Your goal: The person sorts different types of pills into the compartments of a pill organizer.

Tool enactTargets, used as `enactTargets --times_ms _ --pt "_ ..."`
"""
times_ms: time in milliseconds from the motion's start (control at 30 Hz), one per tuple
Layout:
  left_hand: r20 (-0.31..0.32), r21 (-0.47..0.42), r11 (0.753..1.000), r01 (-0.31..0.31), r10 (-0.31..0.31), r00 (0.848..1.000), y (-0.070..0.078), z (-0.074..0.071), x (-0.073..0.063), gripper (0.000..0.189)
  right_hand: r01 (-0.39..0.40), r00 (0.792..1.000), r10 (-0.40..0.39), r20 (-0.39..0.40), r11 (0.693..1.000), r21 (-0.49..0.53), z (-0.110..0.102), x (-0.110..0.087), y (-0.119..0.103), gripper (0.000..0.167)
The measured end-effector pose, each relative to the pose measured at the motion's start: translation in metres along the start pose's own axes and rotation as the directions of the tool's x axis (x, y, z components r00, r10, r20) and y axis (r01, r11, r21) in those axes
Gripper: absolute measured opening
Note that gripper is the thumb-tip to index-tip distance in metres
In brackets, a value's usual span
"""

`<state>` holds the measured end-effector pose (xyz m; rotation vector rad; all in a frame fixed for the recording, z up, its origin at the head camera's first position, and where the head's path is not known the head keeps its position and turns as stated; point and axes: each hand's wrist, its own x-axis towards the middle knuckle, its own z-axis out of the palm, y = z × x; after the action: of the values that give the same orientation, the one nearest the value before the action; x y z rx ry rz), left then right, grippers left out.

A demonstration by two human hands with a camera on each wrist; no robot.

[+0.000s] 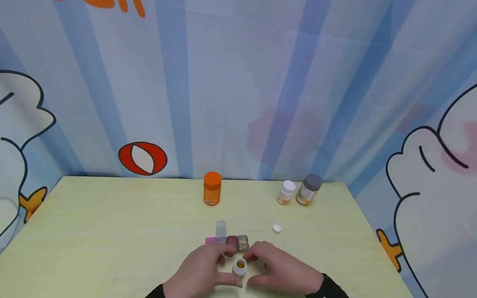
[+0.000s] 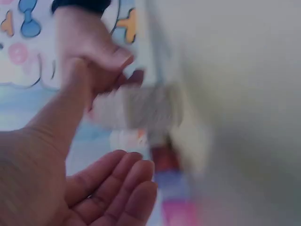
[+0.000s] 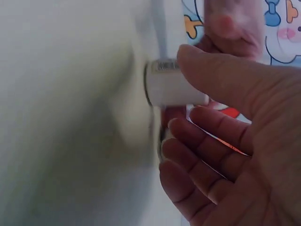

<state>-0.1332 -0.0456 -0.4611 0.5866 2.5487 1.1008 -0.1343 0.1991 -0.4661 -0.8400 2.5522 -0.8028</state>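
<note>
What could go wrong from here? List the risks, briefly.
The uncapped white bottle stands between the left hand and right hand; a nudge might tip it and spill the yellow contents.
The left fingers reach over the row of small coloured boxes and could knock it.
The loose white cap might get brushed away.

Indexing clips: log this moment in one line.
uncapped white bottle: upright | left hand: beside it | right hand: beside it | loose white cap: on table

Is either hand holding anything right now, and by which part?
Nothing is held: the small open bottle stands between the left hand and the right hand, and neither grips it.
</note>
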Motion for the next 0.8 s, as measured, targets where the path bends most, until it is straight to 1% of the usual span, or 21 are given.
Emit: enactTargets --times_ms 67,100,167,267,300,367,467,533,633,733,800 --pt "-0.045 -0.016 1.000 0.013 -0.014 0.999 -0.001 -0.011 0.000 0.065 0.006 1.000 -0.006 -0.017 1.000 -0.011 0.005 0.002 -0.002 0.037" --pt "-0.084 0.000 1.000 0.009 -0.009 0.996 -0.003 -0.015 0.001 0.065 0.009 0.999 -0.010 -0.032 1.000 -0.025 0.008 0.002 -0.003 0.037" --pt "-0.164 0.042 0.999 0.013 -0.006 0.987 -0.008 -0.022 0.002 0.065 0.019 0.998 -0.023 -0.058 0.998 -0.054 0.012 0.004 -0.003 0.035" --pt "-0.238 0.102 0.994 0.048 -0.023 0.971 -0.017 -0.028 0.003 0.063 0.028 0.995 -0.035 -0.092 0.997 -0.071 0.016 0.005 -0.003 0.033" --pt "-0.245 0.122 0.990 0.067 -0.035 0.969 -0.019 -0.028 0.004 0.062 0.029 0.994 -0.036 -0.099 0.997 -0.070 0.017 0.006 -0.002 0.032" --pt "-0.237 0.142 0.985 0.100 -0.065 0.969 -0.023 -0.028 0.005 0.060 0.036 0.993 -0.043 -0.109 0.997 -0.066 0.018 0.008 -0.003 0.031" --pt "-0.220 0.167 0.977 0.134 -0.096 0.971 -0.026 -0.025 0.007 0.056 0.017 0.993 -0.024 -0.115 0.998 -0.058 0.018 0.008 -0.007 0.028" --pt "-0.214 0.168 0.975 0.145 -0.107 0.971 -0.028 -0.025 0.008 0.051 0.008 0.992 -0.015 -0.122 0.999 -0.053 0.014 0.008 -0.011 0.027" --pt "-0.204 0.162 0.974 0.156 -0.122 0.971 -0.030 -0.025 0.008 0.045 -0.025 0.989 0.020 -0.145 0.999 -0.032 0.005 0.009 -0.016 0.027" --pt "-0.199 0.160 0.975 0.156 -0.122 0.972 -0.032 -0.025 0.008 0.042 -0.042 0.980 0.035 -0.193 0.999 -0.029 -0.005 0.013 -0.019 0.028" --pt "-0.202 0.163 0.976 0.147 -0.113 0.973 -0.032 -0.025 0.007 0.041 -0.036 0.970 0.019 -0.242 0.997 -0.065 -0.008 0.016 -0.018 0.029"
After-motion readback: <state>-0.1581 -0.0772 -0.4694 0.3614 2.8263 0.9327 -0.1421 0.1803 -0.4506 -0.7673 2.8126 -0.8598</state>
